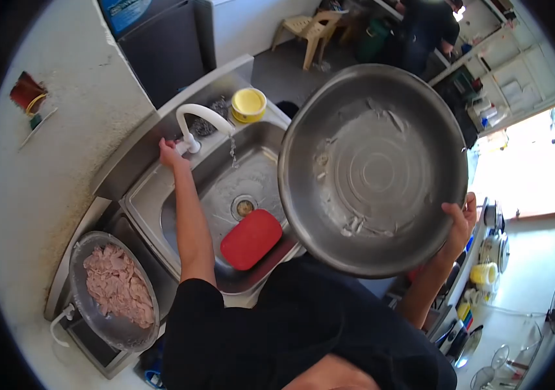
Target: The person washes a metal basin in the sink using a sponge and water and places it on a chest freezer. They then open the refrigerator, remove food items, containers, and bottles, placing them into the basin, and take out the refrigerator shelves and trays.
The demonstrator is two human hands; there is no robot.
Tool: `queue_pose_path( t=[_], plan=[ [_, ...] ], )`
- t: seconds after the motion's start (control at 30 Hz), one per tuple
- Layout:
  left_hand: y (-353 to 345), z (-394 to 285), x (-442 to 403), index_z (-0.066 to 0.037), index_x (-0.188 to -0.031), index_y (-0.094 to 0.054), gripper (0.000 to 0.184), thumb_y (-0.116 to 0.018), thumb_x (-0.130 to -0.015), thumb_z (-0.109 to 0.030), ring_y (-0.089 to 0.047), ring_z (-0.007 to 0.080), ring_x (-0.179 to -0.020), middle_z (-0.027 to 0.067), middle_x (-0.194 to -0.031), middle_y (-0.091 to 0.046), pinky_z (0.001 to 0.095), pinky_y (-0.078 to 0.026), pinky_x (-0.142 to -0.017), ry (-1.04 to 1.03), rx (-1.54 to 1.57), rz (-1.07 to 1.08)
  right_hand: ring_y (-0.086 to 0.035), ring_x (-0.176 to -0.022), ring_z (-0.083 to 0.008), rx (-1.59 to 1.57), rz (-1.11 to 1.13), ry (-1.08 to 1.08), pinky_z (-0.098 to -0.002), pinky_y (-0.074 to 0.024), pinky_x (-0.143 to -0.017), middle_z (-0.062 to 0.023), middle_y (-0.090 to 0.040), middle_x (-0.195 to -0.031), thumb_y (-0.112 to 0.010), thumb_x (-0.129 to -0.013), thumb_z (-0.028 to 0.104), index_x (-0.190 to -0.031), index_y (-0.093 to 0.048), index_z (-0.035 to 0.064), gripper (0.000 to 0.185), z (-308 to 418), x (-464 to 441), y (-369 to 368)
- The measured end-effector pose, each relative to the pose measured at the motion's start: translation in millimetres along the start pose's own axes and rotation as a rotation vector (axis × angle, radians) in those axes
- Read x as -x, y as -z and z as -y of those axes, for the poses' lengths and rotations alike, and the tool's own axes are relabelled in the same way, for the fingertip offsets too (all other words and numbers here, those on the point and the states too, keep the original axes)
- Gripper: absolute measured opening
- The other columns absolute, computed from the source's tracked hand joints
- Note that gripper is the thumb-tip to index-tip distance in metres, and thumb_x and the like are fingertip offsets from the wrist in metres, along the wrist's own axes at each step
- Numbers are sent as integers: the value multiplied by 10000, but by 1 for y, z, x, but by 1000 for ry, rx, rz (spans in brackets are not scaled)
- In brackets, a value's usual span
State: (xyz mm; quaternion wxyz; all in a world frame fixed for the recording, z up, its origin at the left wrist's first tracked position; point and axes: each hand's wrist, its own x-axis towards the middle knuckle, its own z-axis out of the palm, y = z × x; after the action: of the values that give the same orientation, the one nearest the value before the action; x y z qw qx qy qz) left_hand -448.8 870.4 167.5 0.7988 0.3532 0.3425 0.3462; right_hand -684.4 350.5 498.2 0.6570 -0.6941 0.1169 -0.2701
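My right hand (461, 224) grips the rim of a large round metal basin (381, 170), raised and tilted beside the sink. Bits of pale, wet residue cling to the basin's inside. At the back left of the sink, my left hand (172, 155) is closed at the handle by the base of a white tap (205, 112); its fingers are partly hidden. Water (232, 151) runs from the spout into the steel sink (216, 188). A red plastic tub (251, 239) lies in the sink near the drain (244, 206).
Left of the sink, a metal bowl (77, 260) holds raw pale meat (118, 285). Yellow containers (249, 104) and a steel scourer (211, 118) sit on the sink ledge. A plastic chair (310, 29) and another person (424, 32) are further back. Pots (495, 250) line the right.
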Motion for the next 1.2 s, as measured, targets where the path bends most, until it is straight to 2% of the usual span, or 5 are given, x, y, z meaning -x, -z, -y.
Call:
queue_pose_path(
  t=[0.13,0.23,0.53,0.63,1.2],
  plan=[
    [31,0,64,-21,-914,-590,154,-611,-860,-164,-558,170,-782,50,-870,-572,324,-462,-716,-885,-737,74,-516,-604,-79,-8,-53,-81,-186,-412,-632,-16,-588,-718,-576,-678,-64,-800,-441,90,239,-4,4,10],
    [69,13,131,-25,-875,-594,119,-653,-839,-122,-555,156,-844,58,-917,-575,283,-468,-729,-423,-626,232,-527,-590,-99,-72,-95,-148,-192,-427,-616,-33,-591,-711,-563,-664,-69,-798,-439,83,237,-10,8,4],
    [176,43,257,-24,-878,-622,131,-647,-844,-148,-579,183,-894,77,-904,-594,292,-459,-807,-161,-1059,779,-497,-537,-100,-103,-59,-216,-190,-416,-567,-33,-570,-676,-546,-656,-69,-773,-442,67,208,-41,-2,1],
    [185,42,274,-24,-892,-626,128,-629,-863,-149,-586,173,-883,77,-906,-592,288,-475,-766,-359,-1138,943,-488,-541,-94,-160,-14,-250,-191,-412,-564,-24,-559,-671,-544,-651,-67,-752,-443,65,194,-47,-13,-6],
    [90,98,390,7,-964,-617,169,-596,-872,-133,-613,195,-832,105,-909,-611,306,-483,-719,-240,-1101,728,-537,-667,-163,-547,-96,-582,-248,-466,-617,-44,-542,-778,-495,-620,-123,-757,-417,86,261,-158,-148,135]
  ],
)
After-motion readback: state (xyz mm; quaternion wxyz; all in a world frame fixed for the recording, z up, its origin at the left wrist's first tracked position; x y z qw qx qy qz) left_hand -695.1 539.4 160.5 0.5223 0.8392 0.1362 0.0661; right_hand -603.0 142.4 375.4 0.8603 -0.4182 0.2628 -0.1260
